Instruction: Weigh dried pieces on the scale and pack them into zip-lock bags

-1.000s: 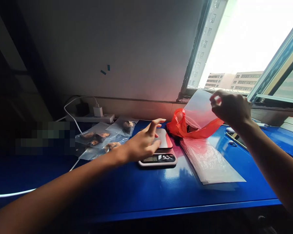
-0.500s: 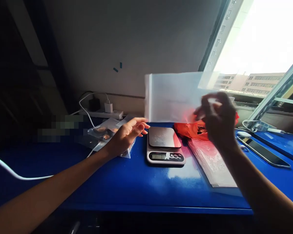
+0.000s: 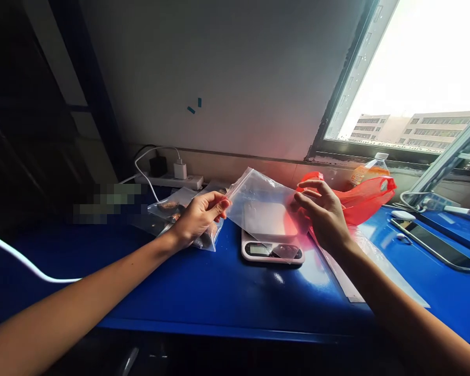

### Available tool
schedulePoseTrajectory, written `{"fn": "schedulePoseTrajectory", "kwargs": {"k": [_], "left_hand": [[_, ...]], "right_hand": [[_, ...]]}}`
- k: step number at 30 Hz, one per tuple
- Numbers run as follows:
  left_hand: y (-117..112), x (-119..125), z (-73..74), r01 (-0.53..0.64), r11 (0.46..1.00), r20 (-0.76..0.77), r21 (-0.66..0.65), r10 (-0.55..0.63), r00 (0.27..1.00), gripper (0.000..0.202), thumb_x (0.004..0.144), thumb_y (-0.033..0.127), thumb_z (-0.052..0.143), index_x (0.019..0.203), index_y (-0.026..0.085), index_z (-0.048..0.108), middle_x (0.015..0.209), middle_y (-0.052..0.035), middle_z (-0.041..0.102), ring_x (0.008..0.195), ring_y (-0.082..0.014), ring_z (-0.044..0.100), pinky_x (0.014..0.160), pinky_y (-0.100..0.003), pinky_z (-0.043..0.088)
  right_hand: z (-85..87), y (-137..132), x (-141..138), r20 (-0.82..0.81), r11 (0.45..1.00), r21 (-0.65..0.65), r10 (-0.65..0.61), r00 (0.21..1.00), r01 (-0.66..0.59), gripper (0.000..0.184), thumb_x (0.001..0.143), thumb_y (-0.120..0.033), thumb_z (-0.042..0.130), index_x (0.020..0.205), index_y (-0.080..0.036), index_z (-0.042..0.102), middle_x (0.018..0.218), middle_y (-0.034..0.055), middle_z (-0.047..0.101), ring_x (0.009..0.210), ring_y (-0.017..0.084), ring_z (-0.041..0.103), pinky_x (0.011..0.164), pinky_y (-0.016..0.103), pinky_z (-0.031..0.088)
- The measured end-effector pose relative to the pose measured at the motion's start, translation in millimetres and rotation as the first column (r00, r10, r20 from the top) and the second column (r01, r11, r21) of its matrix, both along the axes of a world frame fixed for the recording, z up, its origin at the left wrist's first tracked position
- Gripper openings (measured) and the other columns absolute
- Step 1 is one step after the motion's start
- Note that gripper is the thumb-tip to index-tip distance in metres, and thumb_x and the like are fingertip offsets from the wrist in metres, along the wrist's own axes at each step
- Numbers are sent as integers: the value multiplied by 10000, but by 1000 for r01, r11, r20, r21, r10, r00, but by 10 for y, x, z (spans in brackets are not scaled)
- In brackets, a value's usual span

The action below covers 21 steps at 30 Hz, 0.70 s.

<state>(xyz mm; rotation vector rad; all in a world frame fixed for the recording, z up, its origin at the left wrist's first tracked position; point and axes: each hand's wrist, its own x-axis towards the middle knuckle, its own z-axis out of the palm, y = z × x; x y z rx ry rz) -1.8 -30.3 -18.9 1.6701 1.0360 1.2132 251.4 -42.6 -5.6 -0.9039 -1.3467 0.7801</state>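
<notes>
Fingers on the left hand (image 3: 198,216) have the zip end of a clear bag (image 3: 254,201) pinched, while the right hand's (image 3: 325,211) are loosely spread by the other end, can't tell if touching. Bag's up over the scale (image 3: 254,250), partly covering it, left hand's blocking some filled baggies (image 3: 168,206), and the right forearm (image 3: 387,297) cuts across a plastic stack (image 3: 348,282) near the red bag (image 3: 362,203).

Perhaps a dorm room or office, with its blue desk (image 3: 203,292), power strip (image 3: 194,182) and window (image 3: 426,62).

No text can be read (scale display (image 3: 257,249) included).
</notes>
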Motion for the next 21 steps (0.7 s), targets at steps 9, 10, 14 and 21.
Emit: {"fn": "schedulePoseTrajectory", "kwargs": {"k": [9, 10, 14, 21], "left_hand": [[-37, -52, 50, 117, 993, -32, -14, -118, 993, 410, 752, 441, 685, 1027, 237, 460, 598, 90, 457, 487, -82, 479, 471, -198, 391], [-54, -46, 54, 144, 990, -49, -7, -144, 988, 391, 769, 415, 674, 1033, 247, 441, 593, 95, 446, 487, -82, 479, 477, -199, 394], [-111, -20, 49, 212, 977, -181, 16, -206, 962, 314, 837, 331, 606, 1082, 254, 425, 580, 91, 429, 510, -88, 452, 488, -197, 374], [-154, -11, 5, 279, 957, -266, 83, -249, 931, 389, 861, 302, 589, 1198, 276, 394, 763, 43, 531, 674, -100, 493, 608, -220, 394]], "right_hand": [[105, -48, 113, 30, 964, -94, 250, 968, -247, 228, 761, -436, 581, 808, -214, 562, 405, -91, 360, 355, 77, 303, 381, 213, 227], [84, -44, 102, 87, 977, -73, 206, 975, -200, 229, 763, -435, 593, 813, -215, 559, 426, -89, 367, 372, 76, 314, 390, 213, 236], [-64, -21, 6, 471, 994, 106, -38, 881, -14, 277, 773, -391, 609, 979, -213, 555, 647, -24, 554, 578, 121, 508, 538, 259, 389], [-194, -75, -141, 558, 995, -91, 74, 827, -28, 562, 792, -440, 583, 1262, -203, 385, 917, 45, 607, 670, 139, 549, 578, 280, 427]]}}
